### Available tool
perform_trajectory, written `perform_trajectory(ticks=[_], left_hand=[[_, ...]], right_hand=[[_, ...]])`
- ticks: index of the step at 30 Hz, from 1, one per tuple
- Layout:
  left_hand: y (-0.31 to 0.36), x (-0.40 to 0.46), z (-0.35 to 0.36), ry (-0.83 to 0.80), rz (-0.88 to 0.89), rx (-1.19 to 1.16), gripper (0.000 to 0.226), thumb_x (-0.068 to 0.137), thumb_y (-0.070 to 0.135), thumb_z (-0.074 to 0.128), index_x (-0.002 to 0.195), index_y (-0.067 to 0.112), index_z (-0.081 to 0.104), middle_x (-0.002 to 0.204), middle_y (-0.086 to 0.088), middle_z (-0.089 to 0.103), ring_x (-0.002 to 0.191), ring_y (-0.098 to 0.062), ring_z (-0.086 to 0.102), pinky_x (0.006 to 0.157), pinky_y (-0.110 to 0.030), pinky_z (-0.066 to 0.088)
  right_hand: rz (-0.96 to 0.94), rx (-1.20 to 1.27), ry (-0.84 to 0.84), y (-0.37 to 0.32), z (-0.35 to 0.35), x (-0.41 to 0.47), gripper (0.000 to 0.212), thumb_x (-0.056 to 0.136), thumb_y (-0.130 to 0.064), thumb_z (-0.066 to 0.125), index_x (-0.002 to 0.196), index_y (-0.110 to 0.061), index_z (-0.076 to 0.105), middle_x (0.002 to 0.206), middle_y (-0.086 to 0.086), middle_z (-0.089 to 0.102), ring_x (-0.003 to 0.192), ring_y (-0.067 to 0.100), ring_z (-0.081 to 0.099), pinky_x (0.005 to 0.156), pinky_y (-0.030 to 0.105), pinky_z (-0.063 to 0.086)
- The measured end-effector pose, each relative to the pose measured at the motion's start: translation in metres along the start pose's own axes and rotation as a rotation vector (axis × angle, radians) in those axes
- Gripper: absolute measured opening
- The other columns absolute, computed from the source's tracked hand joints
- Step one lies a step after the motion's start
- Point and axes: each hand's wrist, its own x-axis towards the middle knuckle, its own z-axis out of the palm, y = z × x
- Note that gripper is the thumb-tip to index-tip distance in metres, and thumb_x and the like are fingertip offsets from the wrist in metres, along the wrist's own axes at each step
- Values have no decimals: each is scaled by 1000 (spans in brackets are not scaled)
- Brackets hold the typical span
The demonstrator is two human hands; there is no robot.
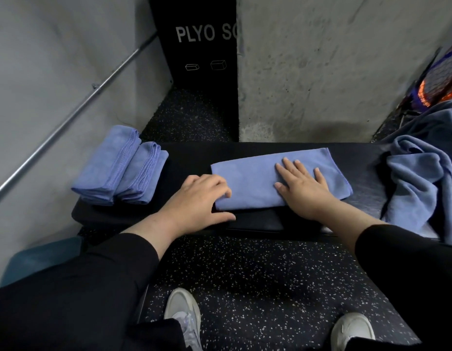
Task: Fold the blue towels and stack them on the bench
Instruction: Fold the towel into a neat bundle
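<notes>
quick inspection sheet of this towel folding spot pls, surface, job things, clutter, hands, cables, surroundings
surface: black padded bench, dark top, towels lying on it
job's things: half-folded towel flat at the middle; folded towels in two side-by-side piles at the left end; unfolded towels heaped at the right end
clutter: nothing seen on the bench besides towels
grippers: left hand curled at the half-folded towel's left edge, whether it pinches the cloth cannot be told; right hand flat, fingers spread, pressing the same towel
cables: nothing seen
surroundings: concrete wall behind; metal rail on the left wall; black plyo box in the corner; speckled floor; white shoes below
</notes>
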Motion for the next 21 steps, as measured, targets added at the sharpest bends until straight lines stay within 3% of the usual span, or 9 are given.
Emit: perform_trajectory(ticks=[3,5,8,12,14,16,18,21], left_hand=[[-3,-5,10,36,57,71,15,92,38,66,103,28,65,124,12,57,122,-12,53,104,-35,31],[-7,-7,12,59,82,102,9,92,31,64,98,26,69,125,10,62,122,-15,56,103,-37,35],[-17,-14,7,18,91,81,33,98,48,46,105,33,75,136,9,62,130,-15,51,111,-43,36],[-15,-5,0,54,-8,-15,51,98,53,35,88,29,78,135,6,64,134,-18,51,113,-41,31],[-10,8,0,116,-77,-32,41,100,46,42,105,27,77,136,6,64,133,-17,51,111,-37,30],[-5,22,0,114,-120,-20,33,103,35,50,131,27,65,144,7,56,137,-16,45,113,-34,26],[1,35,0,63,-153,-22,38,103,31,52,142,28,54,151,7,47,142,-14,37,114,-35,23],[5,50,5,-96,-166,17,40,105,37,44,145,33,46,154,11,37,144,-12,29,114,-39,22]], right_hand=[[-1,7,-7,1,-2,1,60,105,-52,23,160,-34,8,168,-12,-4,155,12,-4,123,53,-3],[-17,9,4,3,-2,-1,61,104,-53,25,160,-34,8,168,-13,-4,155,11,-5,124,52,-3],[-50,0,25,7,-1,-5,65,102,-58,26,160,-34,9,168,-13,-3,154,11,-5,124,50,-3],[-55,35,108,2,0,-10,65,101,-57,37,158,-29,23,168,-8,11,155,14,7,124,53,0],[-88,64,244,-12,-4,-18,57,100,-50,48,151,-25,40,160,-2,35,148,19,31,119,51,18],[-124,45,359,-33,-6,-30,47,98,-46,53,139,-24,54,141,0,54,126,28,52,100,48,39],[-90,22,329,-51,-1,-42,39,97,-47,51,130,-29,59,129,-2,56,114,29,54,90,45,43],[-34,-44,242,-58,13,-53,36,98,-54,43,118,-31,61,127,-4,51,112,26,50,90,42,41]])
